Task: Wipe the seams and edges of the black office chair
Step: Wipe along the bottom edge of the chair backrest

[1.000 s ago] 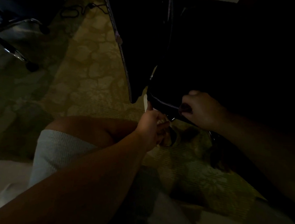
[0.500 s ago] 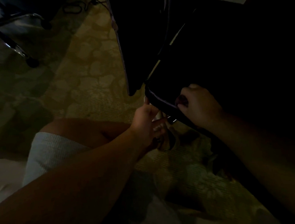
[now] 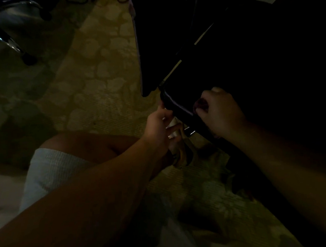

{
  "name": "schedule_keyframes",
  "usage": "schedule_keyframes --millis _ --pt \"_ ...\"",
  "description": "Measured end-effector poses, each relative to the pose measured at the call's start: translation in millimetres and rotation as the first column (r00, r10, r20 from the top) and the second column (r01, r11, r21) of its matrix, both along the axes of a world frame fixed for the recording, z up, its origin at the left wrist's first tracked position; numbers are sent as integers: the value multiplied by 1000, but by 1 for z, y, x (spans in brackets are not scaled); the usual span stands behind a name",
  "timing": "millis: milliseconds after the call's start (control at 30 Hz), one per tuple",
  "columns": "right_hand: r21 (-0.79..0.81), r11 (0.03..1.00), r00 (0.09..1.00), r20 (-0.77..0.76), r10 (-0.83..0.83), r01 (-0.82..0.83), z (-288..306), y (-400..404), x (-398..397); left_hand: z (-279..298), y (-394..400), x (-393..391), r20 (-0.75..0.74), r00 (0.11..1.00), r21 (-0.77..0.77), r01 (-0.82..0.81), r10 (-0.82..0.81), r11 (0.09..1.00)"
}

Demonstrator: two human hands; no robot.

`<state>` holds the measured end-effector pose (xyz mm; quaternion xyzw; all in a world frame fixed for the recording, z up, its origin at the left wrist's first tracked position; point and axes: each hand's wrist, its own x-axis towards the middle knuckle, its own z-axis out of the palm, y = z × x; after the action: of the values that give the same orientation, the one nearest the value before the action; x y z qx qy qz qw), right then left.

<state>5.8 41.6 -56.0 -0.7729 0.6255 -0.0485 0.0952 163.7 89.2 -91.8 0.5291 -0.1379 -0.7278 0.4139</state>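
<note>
Gripping the rounded, glossy edge of the black chair (image 3: 251,67), the left hand (image 3: 159,127) pinches from below; the right hand (image 3: 218,112) clenches a dark cloth (image 3: 200,105) (barely visible) against it.

The padded black office chair seat (image 3: 262,80) showed a pale sheen along its rounded edge. The yellow-green carpet (image 3: 100,77) carried a pale blotchy floral pattern. The ribbed fabric over the person's knee (image 3: 51,171) was white.
</note>
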Motion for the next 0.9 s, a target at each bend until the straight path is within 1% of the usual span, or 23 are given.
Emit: schedule_keyframes --millis 33,100,133,167,267,300,400,433,567,700,733,833,867,900 --pt "17 999 999 -6 37 -36 0 0 2 -1 -1 1 -9 1000 -3 -8 8 1000" --pt "77 981 984 -2 179 -178 -1 -1 9 -1 -3 2 -47 998 -21 -40 39 999" --pt "97 970 974 -5 226 -224 -2 -2 11 -1 -5 3 -72 996 -25 -56 54 998" --pt "91 972 975 -7 220 -219 -1 -5 11 -1 -6 4 -83 994 -20 -67 65 998" --pt "-6 999 999 -13 48 -48 1 -16 10 -3 -11 7 -92 993 -4 -80 79 997" --pt "-11 999 999 -22 41 -41 1 -17 10 -5 -13 8 -94 992 -3 -88 87 996" --pt "71 980 981 -30 189 -187 -2 -14 18 -5 -18 7 -94 990 -5 -101 101 995" --pt "84 975 977 -24 210 -207 -2 -15 19 -6 -20 6 -99 989 -6 -114 113 993" --pt "14 998 998 14 56 -56 -1 -25 18 -6 -31 9 -126 975 4 -181 180 983" --pt "71 979 981 -31 194 -191 -3 -26 25 -6 -44 12 -131 961 39 -242 245 970" --pt "56 983 984 -28 176 -174 -2 -29 24 -7 -47 14 -140 958 46 -246 250 968" --pt "-29 999 999 -5 32 -33 0 -40 18 -13 -50 21 -171 956 62 -230 237 971" --pt "-23 999 999 -7 48 -48 -1 -41 18 -14 -50 23 -181 956 63 -222 230 973" --pt "3 995 995 -4 99 -99 -2 -41 19 -16 -50 24 -188 957 62 -214 222 975"
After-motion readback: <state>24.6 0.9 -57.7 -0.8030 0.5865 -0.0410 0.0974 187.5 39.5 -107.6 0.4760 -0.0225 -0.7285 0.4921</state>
